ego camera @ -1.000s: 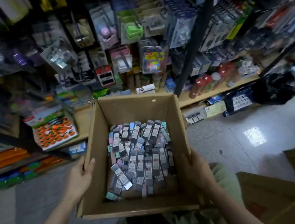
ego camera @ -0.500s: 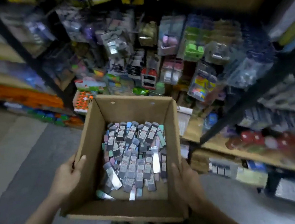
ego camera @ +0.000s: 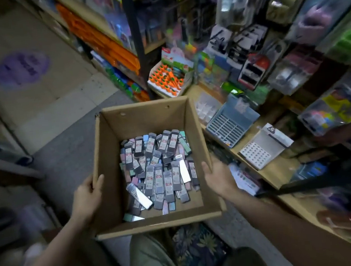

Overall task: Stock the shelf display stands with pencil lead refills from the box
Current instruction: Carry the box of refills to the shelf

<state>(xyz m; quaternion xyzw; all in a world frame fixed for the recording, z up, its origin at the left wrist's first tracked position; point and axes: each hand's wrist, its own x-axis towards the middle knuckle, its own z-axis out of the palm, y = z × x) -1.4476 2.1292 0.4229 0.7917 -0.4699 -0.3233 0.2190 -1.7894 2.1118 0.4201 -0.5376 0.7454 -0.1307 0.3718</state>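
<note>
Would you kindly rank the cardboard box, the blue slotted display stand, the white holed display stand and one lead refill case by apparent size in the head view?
1. cardboard box, by far.
2 and 3. blue slotted display stand and white holed display stand: they look alike, so I will not rank them.
4. lead refill case, smallest, though nearer the camera than the stands.

One box (ego camera: 144,123), two hands (ego camera: 87,199), countless lead refills (ego camera: 159,170).

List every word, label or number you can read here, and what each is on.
None can be read for certain.
Pencil lead refills in the box: red-and-white labels, print too small.
Purple floor sticker: lettering blurred.
White display stand: dark header, mark unreadable.
Hanging shelf packs: blurred.
</note>
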